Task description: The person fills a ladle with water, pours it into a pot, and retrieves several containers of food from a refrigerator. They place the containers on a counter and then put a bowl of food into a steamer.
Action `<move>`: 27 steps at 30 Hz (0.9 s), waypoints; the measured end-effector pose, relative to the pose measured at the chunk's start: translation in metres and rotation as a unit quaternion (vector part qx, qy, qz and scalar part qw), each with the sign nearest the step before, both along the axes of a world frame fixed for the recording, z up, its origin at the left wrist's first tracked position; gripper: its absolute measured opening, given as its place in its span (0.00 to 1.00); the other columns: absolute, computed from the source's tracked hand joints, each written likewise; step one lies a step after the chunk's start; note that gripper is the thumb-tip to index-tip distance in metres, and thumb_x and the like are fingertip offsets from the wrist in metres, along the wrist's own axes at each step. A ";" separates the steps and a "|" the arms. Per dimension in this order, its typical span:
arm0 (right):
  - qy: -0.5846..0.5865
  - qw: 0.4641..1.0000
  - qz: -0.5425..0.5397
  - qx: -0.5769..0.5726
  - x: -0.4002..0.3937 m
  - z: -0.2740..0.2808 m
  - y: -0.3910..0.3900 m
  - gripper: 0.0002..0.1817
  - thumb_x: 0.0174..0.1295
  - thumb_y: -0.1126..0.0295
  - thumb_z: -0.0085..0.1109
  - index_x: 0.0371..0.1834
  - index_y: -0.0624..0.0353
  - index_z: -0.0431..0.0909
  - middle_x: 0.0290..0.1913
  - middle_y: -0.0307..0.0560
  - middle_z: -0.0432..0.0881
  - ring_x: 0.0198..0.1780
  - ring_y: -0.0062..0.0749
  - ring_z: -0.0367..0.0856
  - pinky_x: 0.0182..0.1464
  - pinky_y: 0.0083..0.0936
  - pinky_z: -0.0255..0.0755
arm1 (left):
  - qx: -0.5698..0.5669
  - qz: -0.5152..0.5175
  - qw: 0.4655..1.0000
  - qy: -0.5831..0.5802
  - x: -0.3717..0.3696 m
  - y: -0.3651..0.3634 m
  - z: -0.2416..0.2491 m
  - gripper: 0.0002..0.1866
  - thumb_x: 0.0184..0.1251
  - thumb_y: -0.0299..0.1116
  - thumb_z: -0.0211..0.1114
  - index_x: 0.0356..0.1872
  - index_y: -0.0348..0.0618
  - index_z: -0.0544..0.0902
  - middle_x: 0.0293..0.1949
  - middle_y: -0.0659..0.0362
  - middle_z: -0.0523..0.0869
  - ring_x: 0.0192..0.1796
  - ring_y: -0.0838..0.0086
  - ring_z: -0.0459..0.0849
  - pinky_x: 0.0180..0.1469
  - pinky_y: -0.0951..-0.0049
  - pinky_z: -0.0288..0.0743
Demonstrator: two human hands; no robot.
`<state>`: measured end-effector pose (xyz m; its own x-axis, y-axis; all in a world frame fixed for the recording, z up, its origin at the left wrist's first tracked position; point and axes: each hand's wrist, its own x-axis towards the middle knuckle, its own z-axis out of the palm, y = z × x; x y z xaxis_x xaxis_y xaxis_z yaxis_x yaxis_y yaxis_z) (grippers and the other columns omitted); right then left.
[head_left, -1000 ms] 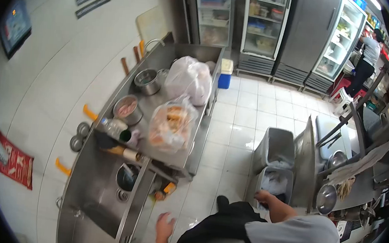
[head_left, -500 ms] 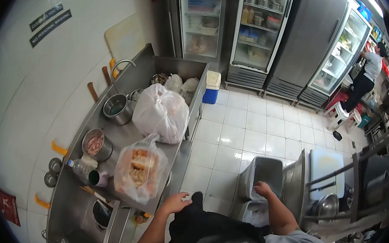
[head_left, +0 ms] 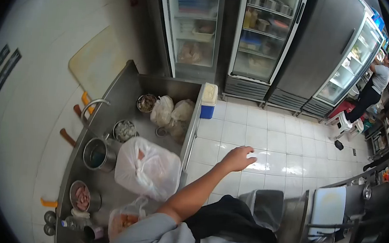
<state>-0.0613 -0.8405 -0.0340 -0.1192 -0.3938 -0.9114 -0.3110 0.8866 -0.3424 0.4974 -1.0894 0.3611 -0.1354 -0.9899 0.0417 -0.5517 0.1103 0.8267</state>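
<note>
My left hand (head_left: 238,158) reaches forward over the floor tiles, its fingers loosely bent and a little apart, with nothing in them. My right hand is out of view. Left of my forearm, a knotted white plastic bag (head_left: 148,168) stands on the steel sink counter (head_left: 116,191). A clear bag with orange-brown food (head_left: 123,224) is partly hidden by my sleeve. Below my hand, towards my body, stands a grey bin (head_left: 268,206) with a liner.
Pots (head_left: 99,154), a pot of pinkish meat (head_left: 83,197) and a plastic bottle (head_left: 74,223) line the counter. Glass-door fridges (head_left: 264,39) stand ahead. A blue-and-white cooler (head_left: 208,102) sits by the sink. At far right, a person (head_left: 377,82) stands on a white stool (head_left: 341,125).
My left hand has swung forward and right from beside the counter to over the floor. My right hand has left the bin and dropped out of view. The camera view has turned and shifted.
</note>
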 end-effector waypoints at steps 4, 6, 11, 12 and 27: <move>0.069 0.994 0.080 0.005 0.064 0.040 -0.092 0.09 0.62 0.66 0.53 0.36 0.59 0.79 0.24 0.45 0.80 0.23 0.35 0.79 0.24 0.37 0.73 | 0.057 0.016 0.996 0.059 0.010 -0.101 -0.021 0.24 0.61 0.47 0.65 0.50 0.39 0.81 0.47 0.49 0.85 0.49 0.59 0.83 0.52 0.65 0.75; 0.074 0.992 0.101 -0.002 0.085 0.047 -0.150 0.08 0.62 0.66 0.53 0.35 0.58 0.80 0.25 0.45 0.81 0.24 0.34 0.80 0.25 0.36 0.74 | 0.074 0.047 0.993 0.077 0.023 -0.140 -0.052 0.23 0.61 0.47 0.66 0.49 0.39 0.81 0.45 0.50 0.85 0.49 0.62 0.83 0.52 0.67 0.75; 0.099 0.978 0.183 -0.023 0.109 0.047 -0.325 0.07 0.63 0.67 0.54 0.34 0.57 0.81 0.28 0.45 0.82 0.27 0.32 0.82 0.28 0.34 0.76 | 0.129 0.116 0.982 0.069 0.088 -0.196 -0.092 0.23 0.61 0.46 0.67 0.49 0.36 0.81 0.45 0.50 0.86 0.49 0.64 0.83 0.51 0.69 0.75; 0.106 0.972 0.209 -0.037 0.106 0.034 -0.368 0.07 0.63 0.67 0.54 0.34 0.57 0.81 0.28 0.45 0.83 0.28 0.32 0.82 0.28 0.34 0.77 | 0.116 0.132 0.981 0.083 0.103 -0.204 -0.097 0.23 0.62 0.44 0.67 0.48 0.35 0.81 0.45 0.50 0.86 0.48 0.66 0.84 0.51 0.70 0.75; 0.066 0.811 0.389 -0.432 0.425 0.243 -0.877 0.19 0.60 0.61 0.56 0.49 0.61 0.79 0.40 0.57 0.84 0.42 0.45 0.83 0.46 0.34 0.75 | 0.066 0.372 0.857 0.351 0.258 -0.292 -0.129 0.17 0.64 0.37 0.65 0.48 0.35 0.79 0.39 0.57 0.84 0.40 0.75 0.83 0.44 0.74 0.76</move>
<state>0.3633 -1.7179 0.2087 0.3973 -0.8815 -0.2553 -0.7462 -0.1483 -0.6490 0.7553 -1.3819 0.2326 0.5469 -0.7942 -0.2649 0.2093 -0.1767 0.9617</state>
